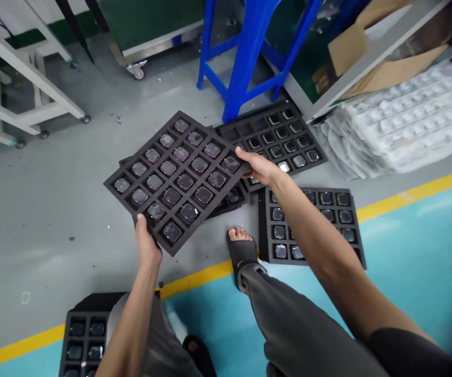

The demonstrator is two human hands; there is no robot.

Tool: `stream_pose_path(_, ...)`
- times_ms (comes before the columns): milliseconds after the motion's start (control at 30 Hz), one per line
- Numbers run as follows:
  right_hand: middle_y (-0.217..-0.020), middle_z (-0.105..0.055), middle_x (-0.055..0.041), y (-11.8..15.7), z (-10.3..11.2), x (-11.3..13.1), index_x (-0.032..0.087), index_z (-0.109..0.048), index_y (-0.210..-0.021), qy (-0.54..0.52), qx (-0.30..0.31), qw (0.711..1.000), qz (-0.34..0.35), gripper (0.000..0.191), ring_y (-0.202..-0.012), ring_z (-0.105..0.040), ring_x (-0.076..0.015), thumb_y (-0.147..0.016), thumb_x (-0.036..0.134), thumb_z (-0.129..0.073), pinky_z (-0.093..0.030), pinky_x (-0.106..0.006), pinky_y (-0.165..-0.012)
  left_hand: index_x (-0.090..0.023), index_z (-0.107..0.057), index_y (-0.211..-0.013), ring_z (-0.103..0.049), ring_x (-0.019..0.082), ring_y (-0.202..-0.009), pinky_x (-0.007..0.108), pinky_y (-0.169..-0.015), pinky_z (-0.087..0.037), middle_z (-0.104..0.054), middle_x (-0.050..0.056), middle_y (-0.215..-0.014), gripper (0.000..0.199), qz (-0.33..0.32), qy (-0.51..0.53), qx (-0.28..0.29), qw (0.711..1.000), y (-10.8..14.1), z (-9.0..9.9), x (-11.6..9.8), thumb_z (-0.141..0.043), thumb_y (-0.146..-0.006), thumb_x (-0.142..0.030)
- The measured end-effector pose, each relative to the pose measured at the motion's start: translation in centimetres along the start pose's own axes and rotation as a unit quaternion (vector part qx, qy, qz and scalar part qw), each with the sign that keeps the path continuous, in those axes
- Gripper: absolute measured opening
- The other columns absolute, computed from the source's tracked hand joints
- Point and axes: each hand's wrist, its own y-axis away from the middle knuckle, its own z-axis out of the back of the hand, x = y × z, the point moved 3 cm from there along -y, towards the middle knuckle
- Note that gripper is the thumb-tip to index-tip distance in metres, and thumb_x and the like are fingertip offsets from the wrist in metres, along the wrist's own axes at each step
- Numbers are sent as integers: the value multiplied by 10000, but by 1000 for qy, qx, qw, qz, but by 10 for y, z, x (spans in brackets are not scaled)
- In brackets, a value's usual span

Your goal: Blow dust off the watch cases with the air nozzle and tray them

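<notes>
Between my two hands I hold a black foam tray, tilted, with small rounded-square glassy pieces in its compartments. My left hand grips its near left edge, thumb on top and fingers hidden beneath. At the right corner my right hand is closed on the same tray, thumb over the rim. Under and behind it lies another foam tray on the floor, partly covered, with some bare compartments and several filled ones. Past my right forearm lies a further stack of filled trays.
Another tray stack sits by my left leg. A blue stool stands behind the trays. White plastic trays are piled at right below an open cardboard box. Wheeled metal frames stand at left. A yellow line crosses the floor.
</notes>
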Motion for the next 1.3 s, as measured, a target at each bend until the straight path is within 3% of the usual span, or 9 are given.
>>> stream_pose_path(200,-929,-772,-10,4,-11,-8,255,-706,-987,-78,3,996,45,585,-934,-675,-221,-726,778,-718,-527,-396,-929,-206,-735,-1225,-676,264,-1238,416,-1136,-499,-758,73,-1245,526,-26,-3,24,999,-3,-10,-14,-517,-982,-619)
stream_pose_path(500,-872,-752,12,-1,-15,-28,245,-684,-987,-115,-6,993,17,571,-794,-651,-164,-715,745,-730,-528,-330,-830,-231,-742,-1191,-621,280,-1323,422,-1162,-482,-750,61,-1256,491,-59,-41,16,997,-6,-16,-16,-532,-967,-615)
stream_pose_path(833,-857,-750,5,1,-20,-41,227,-677,-905,-149,-23,987,53,510,-808,-655,-170,-701,688,-752,-525,-306,-818,-212,-744,-1121,-630,298,-1306,446,-1129,-511,-748,71,-1250,410,-42,-33,-10,999,-9,-17,-13,-575,-944,-541)
stream_pose_path(967,-837,-749,2,9,-24,-36,214,-681,-873,-154,-26,985,73,510,-801,-666,-174,-687,683,-759,-532,-315,-834,-221,-742,-1054,-666,261,-1248,411,-1121,-524,-780,36,-1133,281,-53,-43,-44,997,-7,-13,-17,-608,-902,-416)
stream_pose_path(1100,-1009,-779,-16,35,-43,-30,221,-717,-995,-164,-17,981,106,536,-971,-704,-210,-707,672,-755,-541,-335,-924,-216,-734,-947,-665,248,-1251,391,-1143,-512,-799,-2,-1019,219,-80,-75,-61,992,-1,0,-43,-610,-831,-354)
stream_pose_path(1200,-1265,-740,-25,64,-71,-33,245,-710,-1208,-171,5,976,135,629,-1218,-656,-243,-726,646,-765,-496,-378,-1083,-247,-745,-883,-582,256,-1373,415,-1246,-396,-810,-60,-1040,191,-118,-98,-80,985,13,18,-79,-628,-776,-353)
stream_pose_path(1300,-1439,-647,-8,93,-104,-42,300,-647,-1375,-141,57,977,152,715,-1381,-556,-264,-755,635,-768,-390,-438,-1219,-335,-756,-822,-406,261,-1515,435,-1318,-258,-775,-184,-1156,159,-162,-162,-117,966,39,43,-118,-660,-701,-370)
